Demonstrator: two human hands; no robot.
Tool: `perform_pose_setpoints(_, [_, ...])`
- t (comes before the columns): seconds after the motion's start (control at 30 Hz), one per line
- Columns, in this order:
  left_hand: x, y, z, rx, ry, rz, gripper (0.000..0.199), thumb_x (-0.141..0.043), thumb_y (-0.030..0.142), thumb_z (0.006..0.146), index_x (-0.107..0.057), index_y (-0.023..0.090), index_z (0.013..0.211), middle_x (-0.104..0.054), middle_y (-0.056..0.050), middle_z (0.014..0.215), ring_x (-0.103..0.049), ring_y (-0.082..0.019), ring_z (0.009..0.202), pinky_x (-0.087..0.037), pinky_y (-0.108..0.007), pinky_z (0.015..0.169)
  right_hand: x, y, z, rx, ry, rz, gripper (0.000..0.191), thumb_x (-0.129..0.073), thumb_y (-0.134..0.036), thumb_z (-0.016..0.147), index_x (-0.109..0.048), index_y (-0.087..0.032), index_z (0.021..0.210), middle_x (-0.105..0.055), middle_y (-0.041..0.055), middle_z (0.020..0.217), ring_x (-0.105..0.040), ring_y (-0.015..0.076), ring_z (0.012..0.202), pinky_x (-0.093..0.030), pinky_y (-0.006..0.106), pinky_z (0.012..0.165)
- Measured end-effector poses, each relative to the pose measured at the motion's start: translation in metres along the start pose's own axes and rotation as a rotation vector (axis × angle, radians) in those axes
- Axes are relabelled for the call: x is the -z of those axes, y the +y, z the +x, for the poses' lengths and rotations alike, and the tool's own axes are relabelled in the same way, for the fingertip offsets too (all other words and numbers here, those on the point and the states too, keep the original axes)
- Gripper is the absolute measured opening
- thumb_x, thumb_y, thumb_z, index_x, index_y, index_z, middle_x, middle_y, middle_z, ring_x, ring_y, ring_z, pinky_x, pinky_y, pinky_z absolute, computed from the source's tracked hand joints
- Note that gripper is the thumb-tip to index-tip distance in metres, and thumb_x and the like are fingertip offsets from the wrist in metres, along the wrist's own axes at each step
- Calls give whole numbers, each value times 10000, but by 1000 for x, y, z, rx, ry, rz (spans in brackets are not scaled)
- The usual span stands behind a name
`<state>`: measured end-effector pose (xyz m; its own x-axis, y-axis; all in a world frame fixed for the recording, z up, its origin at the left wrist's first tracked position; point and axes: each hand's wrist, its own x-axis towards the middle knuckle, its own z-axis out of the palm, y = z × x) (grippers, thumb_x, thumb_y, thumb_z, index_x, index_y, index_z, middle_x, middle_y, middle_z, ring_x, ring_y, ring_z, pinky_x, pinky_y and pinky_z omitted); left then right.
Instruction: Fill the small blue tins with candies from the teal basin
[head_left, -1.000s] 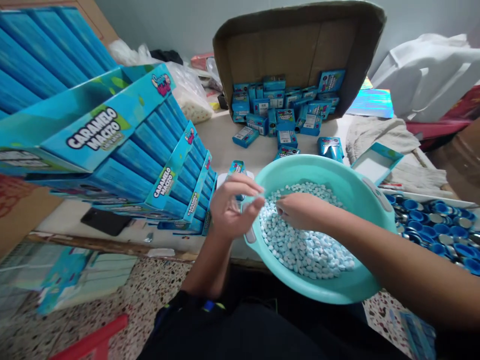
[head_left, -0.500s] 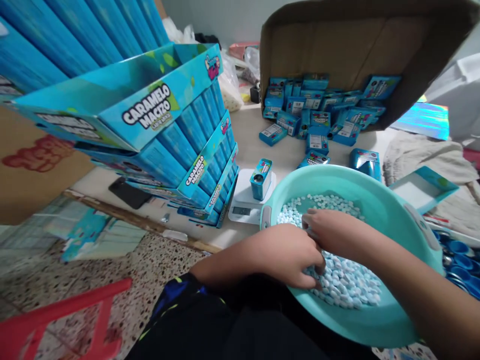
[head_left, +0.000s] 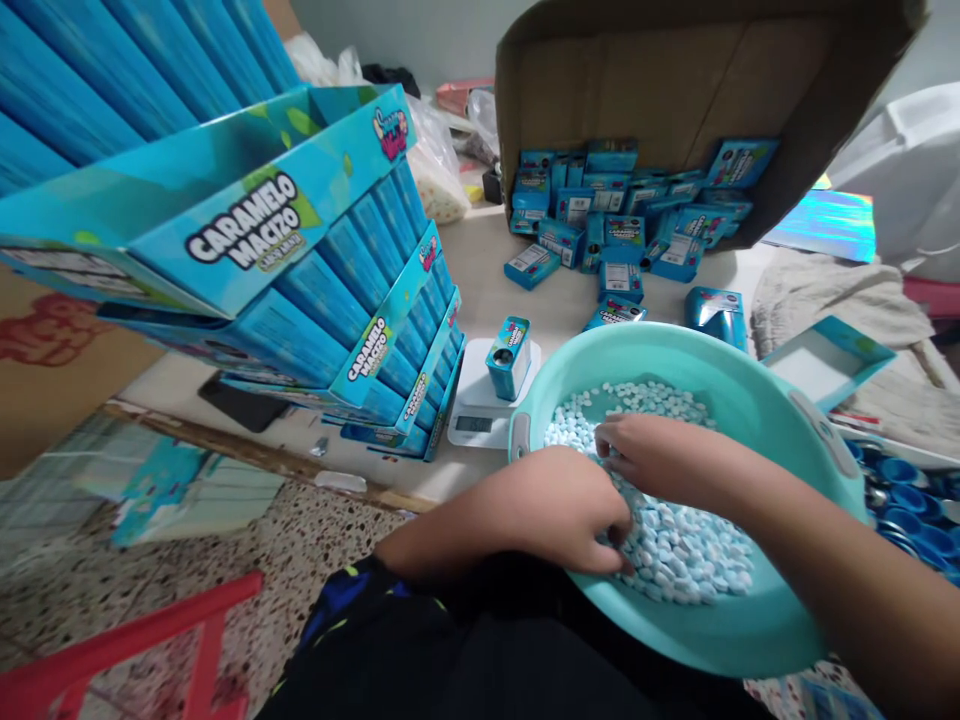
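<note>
Over a turquoise tub point(head_left: 780, 640) of small pale blue and white candies point(head_left: 697, 550), both my hands are close together, low against the candies. My left hand point(head_left: 574, 510) comes over the near left rim with its fingers bent inward and the thumb close to the candies. From the right reaches my right hand point(head_left: 645, 450), its fingers curled down. What lies under the fingers of either hand is hidden. Just left of the tub, a small blue candy box point(head_left: 509, 365) with a round hole stands upright on a white kitchen scale point(head_left: 487, 395).
Tall stacked display trays point(head_left: 255, 225) full of blue boxes stand at left. A tipped cardboard carton point(head_left: 622, 90) holds several small blue boxes at the back. Near the table edge lies a black phone point(head_left: 244, 400). Blue caps point(head_left: 907, 500) and a tray point(head_left: 829, 365) are at right.
The view has shifted slightly, so everything sits a little further left. My hands stay in the tub with the fingers still curled; the box remains on the scale.
</note>
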<state>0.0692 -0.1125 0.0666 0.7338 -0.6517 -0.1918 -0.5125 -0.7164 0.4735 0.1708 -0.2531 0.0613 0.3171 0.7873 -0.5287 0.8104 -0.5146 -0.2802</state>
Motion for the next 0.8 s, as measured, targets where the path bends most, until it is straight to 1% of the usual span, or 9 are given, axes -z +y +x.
perform_pose_setpoints(0.1, [0,0,0,-7,-12,0,240,-686,417,848,-762,219,733,-720,-13,685,-596,-174,601,-248,-345,494,1,2,0,-4,68,38,188,-523,-91,906,-698,-157,932,-704,112,946,-619,224,807,-376,330,649])
perform_pose_setpoints(0.3, [2,1,0,-10,-28,19,290,-675,443,857,-754,202,716,-716,-16,683,-542,-145,569,-223,-329,495,5,6,1,12,195,81,163,-518,-123,947,-669,-178,922,-706,89,979,-610,213,830,-376,327,684])
perform_pose_setpoints(0.4, [2,2,-1,7,-9,14,312,-696,446,839,-720,197,653,-661,-7,609,-475,-132,522,-202,-325,484,8,7,2,44,262,85,186,-509,-113,940,-668,-182,873,-706,74,973,-616,209,861,-382,326,713])
perform_pose_setpoints(0.5, [0,2,-2,8,30,-3,330,-719,431,821,-673,193,598,-593,6,545,-400,-122,478,-171,-327,473,8,10,4,48,304,106,208,-498,-128,940,-675,-194,851,-708,58,952,-611,198,838,-386,323,712])
perform_pose_setpoints(0.57, [-1,2,-3,0,52,-17,349,-724,421,818,-638,188,573,-560,13,526,-363,-119,468,-159,-326,472,8,12,6,60,345,123,217,-490,-139,938,-686,-197,865,-705,53,945,-601,190,811,-392,319,707])
perform_pose_setpoints(0.67, [-4,0,-3,-12,65,-48,383,-705,424,839,-603,184,558,-533,19,522,-326,-116,474,-161,-319,478,9,15,9,66,425,168,217,-498,-158,927,-712,-187,945,-700,62,976,-594,183,789,-410,313,718])
perform_pose_setpoints(0.8, [-5,-2,-4,-31,73,-91,433,-667,450,880,-580,176,557,-525,22,536,-322,-110,496,-169,-313,498,10,18,12,79,564,239,233,-506,-199,933,-732,-171,980,-694,86,975,-597,191,798,-447,317,743])
